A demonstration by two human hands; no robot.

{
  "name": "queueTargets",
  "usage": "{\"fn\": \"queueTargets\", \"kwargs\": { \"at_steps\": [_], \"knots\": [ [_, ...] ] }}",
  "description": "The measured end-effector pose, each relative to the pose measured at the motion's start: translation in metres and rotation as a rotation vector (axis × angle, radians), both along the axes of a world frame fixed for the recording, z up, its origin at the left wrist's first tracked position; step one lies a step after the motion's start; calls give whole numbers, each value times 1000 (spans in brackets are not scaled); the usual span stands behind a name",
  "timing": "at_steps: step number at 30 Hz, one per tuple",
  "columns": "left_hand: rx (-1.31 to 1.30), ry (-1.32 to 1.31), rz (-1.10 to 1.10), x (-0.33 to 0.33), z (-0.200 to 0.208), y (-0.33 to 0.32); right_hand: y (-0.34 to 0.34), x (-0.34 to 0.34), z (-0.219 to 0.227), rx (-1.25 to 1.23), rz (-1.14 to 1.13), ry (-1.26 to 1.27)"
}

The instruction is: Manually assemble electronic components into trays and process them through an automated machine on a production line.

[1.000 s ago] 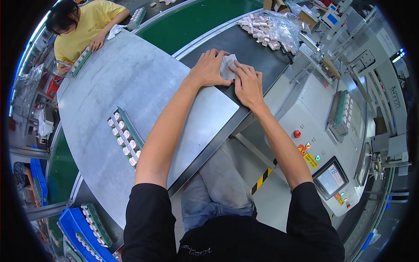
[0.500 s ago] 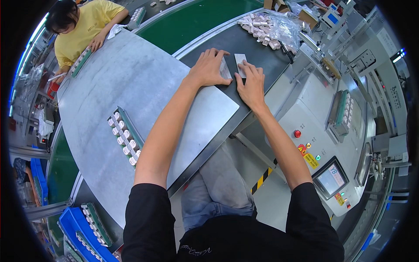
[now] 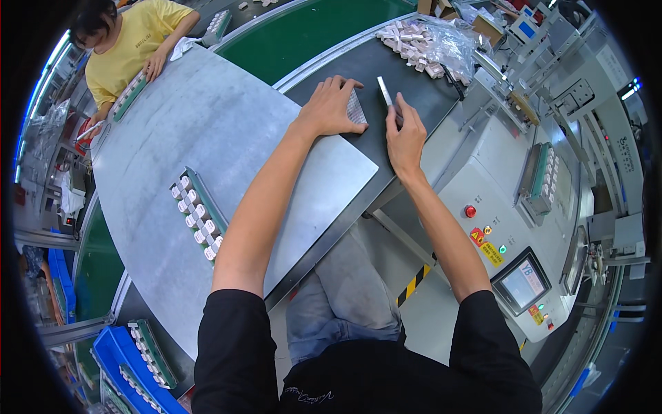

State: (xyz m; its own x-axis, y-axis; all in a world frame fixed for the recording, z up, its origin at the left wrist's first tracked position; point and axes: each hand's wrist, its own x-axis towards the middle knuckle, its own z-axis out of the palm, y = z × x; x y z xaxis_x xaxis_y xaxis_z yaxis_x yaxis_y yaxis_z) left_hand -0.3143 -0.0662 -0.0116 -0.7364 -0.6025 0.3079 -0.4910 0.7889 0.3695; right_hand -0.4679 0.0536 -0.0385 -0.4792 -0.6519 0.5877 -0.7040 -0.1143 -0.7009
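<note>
On the dark bench top, my left hand [image 3: 327, 107] spans a ribbed grey block [image 3: 356, 110], thumb at its near end and fingers at the far end. To its right, my right hand [image 3: 406, 134] pinches a thin, light-grey flat piece [image 3: 384, 91] between thumb and fingers. That piece is tipped up so its narrow edge shows, and its lower end is hidden by the fingers. A gap separates the two pieces. Left of my left forearm, a green strip with two rows of white-topped parts [image 3: 196, 217] lies on the metal sheet [image 3: 276, 200].
Small pale blocks [image 3: 414, 48] are heaped beside clear plastic at the bench's far end. A machine with buttons [image 3: 476, 200] and a screen stands right. Across the metal sheet, a person in yellow [image 3: 138, 41] handles another green strip. Blue trays [image 3: 121, 359] sit lower left.
My right hand has turned its flat piece from lying face up to standing on edge, and shifted slightly right. My left hand stays around the ribbed block.
</note>
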Motion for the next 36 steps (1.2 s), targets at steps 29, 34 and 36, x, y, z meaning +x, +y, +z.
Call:
{"fn": "queueTargets", "kwargs": {
  "at_steps": [29,34,36],
  "knots": [
    [-44,21,-12,-3,-4,-3,-4,-9,-4,67,167,390],
    [-41,-7,4,-3,-5,-3,-1,-7,0,136,245,409],
    [-61,-11,33,-4,-5,-2,-1,-5,0,161,211,438]
  ]
}}
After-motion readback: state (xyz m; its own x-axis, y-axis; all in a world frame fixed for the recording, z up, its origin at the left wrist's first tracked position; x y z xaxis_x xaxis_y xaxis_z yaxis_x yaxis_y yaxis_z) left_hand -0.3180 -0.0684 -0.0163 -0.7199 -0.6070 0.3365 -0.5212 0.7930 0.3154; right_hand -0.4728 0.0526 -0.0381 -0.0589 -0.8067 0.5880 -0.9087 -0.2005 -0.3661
